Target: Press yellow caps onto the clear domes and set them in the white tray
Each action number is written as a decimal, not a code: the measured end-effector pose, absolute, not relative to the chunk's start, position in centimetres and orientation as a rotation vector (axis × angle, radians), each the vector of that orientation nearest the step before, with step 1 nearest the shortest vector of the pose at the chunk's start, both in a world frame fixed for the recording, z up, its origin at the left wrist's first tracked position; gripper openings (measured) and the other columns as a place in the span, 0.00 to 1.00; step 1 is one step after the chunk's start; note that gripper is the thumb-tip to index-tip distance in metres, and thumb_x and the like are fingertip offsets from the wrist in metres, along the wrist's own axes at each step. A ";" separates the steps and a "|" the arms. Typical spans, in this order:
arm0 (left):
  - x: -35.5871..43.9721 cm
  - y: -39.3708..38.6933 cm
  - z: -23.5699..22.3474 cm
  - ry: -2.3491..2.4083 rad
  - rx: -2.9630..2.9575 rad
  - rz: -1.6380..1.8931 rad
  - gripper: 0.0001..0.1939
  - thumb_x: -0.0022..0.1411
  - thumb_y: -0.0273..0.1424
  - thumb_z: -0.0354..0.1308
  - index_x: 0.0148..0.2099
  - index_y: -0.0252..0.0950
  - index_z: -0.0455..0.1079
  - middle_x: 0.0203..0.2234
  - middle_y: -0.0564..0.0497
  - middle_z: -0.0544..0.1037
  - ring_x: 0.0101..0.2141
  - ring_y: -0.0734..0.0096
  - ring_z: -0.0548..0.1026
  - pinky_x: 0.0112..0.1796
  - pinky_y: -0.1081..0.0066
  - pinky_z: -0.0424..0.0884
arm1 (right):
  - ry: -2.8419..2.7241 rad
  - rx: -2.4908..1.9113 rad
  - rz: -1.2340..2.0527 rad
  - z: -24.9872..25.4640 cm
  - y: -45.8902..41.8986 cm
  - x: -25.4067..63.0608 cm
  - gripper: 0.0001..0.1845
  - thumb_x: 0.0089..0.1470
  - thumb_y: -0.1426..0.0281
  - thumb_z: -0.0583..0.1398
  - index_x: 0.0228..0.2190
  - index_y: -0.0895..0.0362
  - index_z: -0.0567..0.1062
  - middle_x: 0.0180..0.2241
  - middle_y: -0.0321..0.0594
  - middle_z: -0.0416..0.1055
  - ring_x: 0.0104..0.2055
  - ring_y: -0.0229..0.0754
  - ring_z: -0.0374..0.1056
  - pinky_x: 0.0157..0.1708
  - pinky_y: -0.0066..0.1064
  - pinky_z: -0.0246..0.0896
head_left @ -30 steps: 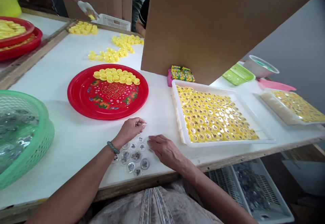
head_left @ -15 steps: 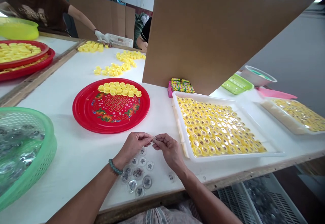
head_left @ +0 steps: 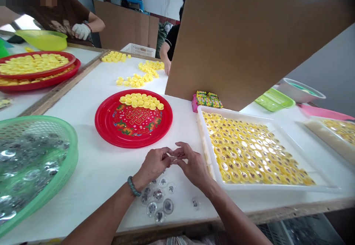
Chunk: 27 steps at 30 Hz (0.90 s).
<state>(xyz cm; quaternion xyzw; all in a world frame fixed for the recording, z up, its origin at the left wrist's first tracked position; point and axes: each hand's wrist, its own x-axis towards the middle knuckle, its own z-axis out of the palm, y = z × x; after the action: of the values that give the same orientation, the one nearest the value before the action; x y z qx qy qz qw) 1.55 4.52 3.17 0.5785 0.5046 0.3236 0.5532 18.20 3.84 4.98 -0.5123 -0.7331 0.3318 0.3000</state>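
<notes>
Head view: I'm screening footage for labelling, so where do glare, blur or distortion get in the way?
Head view: white glare spots hit the yellow pieces and the clear ones in the green basket; the upper right corner is dark; edges look stretched and soft; whatever is between left hand and right hand is too small to make out.

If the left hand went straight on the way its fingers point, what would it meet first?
The left hand would most likely meet the right hand first; their fingertips look almost touching, though depth is unclear from this view.
</notes>
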 end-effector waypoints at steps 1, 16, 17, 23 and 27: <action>1.6 4.6 3.0 1.166 1.305 0.801 0.10 0.55 0.37 0.55 0.36 0.36 0.70 0.19 0.53 0.74 0.22 0.69 0.71 0.25 0.72 0.63 | -1.965 -1.351 0.831 5.1 3.8 18.1 0.24 0.50 0.75 0.58 0.50 0.52 0.62 0.38 0.37 0.73 0.36 0.38 0.71 0.39 0.31 0.67; -0.2 11.2 6.6 1.678 1.837 0.754 0.11 0.56 0.34 0.55 0.41 0.36 0.71 0.28 0.48 0.76 0.30 0.64 0.73 0.31 0.69 0.65 | -1.884 -1.356 0.502 1.6 4.8 17.5 0.13 0.54 0.68 0.58 0.43 0.53 0.73 0.40 0.44 0.72 0.38 0.43 0.70 0.28 0.31 0.71; -0.7 13.1 7.2 1.769 2.011 0.740 0.10 0.58 0.33 0.55 0.40 0.36 0.71 0.30 0.48 0.76 0.33 0.64 0.73 0.34 0.69 0.66 | -1.874 -1.345 0.498 1.3 4.9 17.6 0.13 0.54 0.67 0.59 0.43 0.54 0.73 0.40 0.44 0.73 0.39 0.44 0.70 0.29 0.31 0.71; -0.5 24.2 6.9 1.997 2.385 0.448 0.12 0.60 0.33 0.54 0.42 0.30 0.71 0.39 0.40 0.73 0.44 0.57 0.70 0.44 0.65 0.66 | -1.857 -1.309 0.486 0.5 5.0 18.1 0.14 0.52 0.70 0.60 0.42 0.55 0.73 0.39 0.43 0.73 0.39 0.43 0.70 0.38 0.35 0.71; 1.4 27.6 4.5 2.061 2.370 0.324 0.15 0.58 0.34 0.56 0.44 0.28 0.71 0.38 0.37 0.72 0.42 0.51 0.70 0.41 0.62 0.68 | -1.835 -1.326 0.478 0.5 4.9 18.5 0.14 0.51 0.72 0.61 0.42 0.54 0.72 0.39 0.43 0.72 0.41 0.43 0.69 0.40 0.34 0.69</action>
<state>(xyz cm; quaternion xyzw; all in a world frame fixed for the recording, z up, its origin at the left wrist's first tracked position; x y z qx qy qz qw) 1.44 27.62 4.45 0.7506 0.6527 0.1025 -0.0081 18.52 4.92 0.45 -0.5248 -0.7260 0.1892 0.4021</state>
